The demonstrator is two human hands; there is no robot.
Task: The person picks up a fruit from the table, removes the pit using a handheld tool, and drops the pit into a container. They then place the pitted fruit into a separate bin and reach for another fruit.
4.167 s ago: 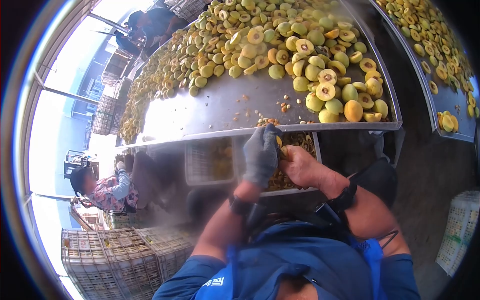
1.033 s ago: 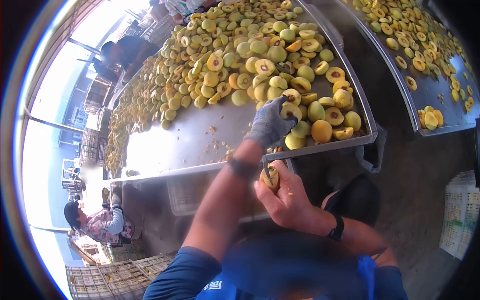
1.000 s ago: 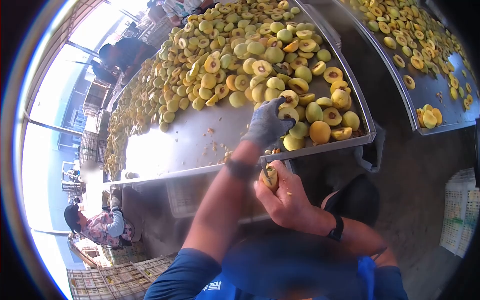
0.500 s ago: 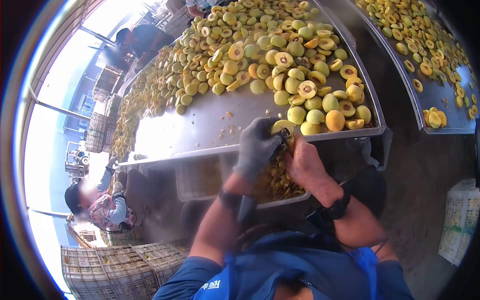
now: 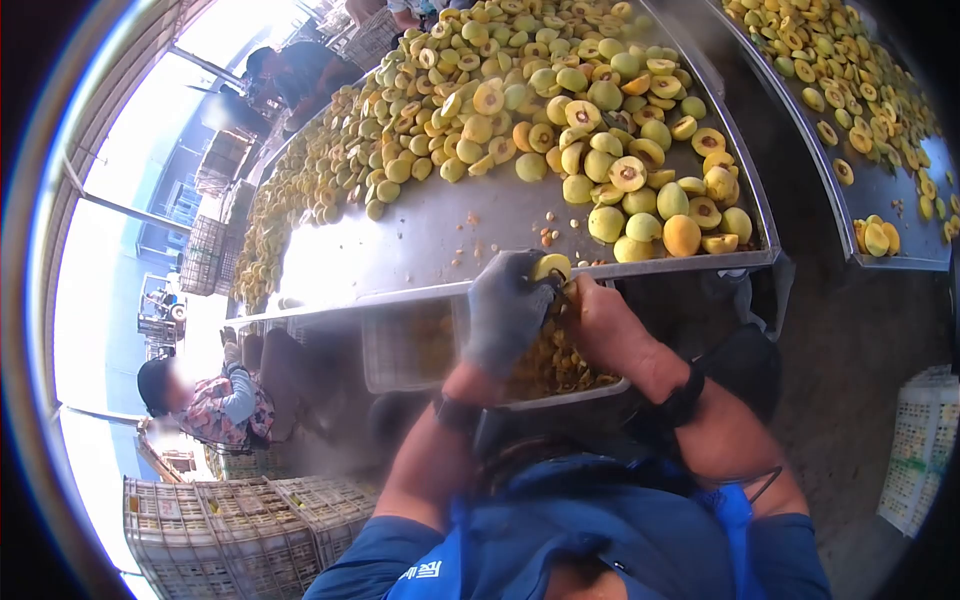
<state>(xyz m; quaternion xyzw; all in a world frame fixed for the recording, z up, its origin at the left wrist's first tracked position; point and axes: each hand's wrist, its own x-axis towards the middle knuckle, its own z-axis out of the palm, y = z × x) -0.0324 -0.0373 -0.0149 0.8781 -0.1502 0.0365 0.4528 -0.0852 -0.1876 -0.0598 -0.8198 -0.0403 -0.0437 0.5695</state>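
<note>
In my gloved left hand (image 5: 503,308), closed just over the table's front edge, is a yellow peach half (image 5: 551,267). My bare right hand (image 5: 612,325) is closed beside it on a small dark tool (image 5: 563,284), whose tip meets the fruit; its exact kind is mostly hidden by my fingers. Just beyond my hands, cut peach halves (image 5: 627,174) and rounder-looking pieces are heaped on the metal table (image 5: 400,255). Below my hands stands a bin (image 5: 590,393) of brownish pits and scraps.
Several small pits (image 5: 548,237) lie on the table near its raised front rim. A second metal table (image 5: 850,190) with peach halves stands at right. Stacked crates (image 5: 215,530) are at lower left, another crate (image 5: 920,450) at right. A seated person (image 5: 225,405) works at left.
Both hands have drawn slightly back toward me and lower, still together around the peach half. The view has shifted a little, so the heap appears farther right.
</note>
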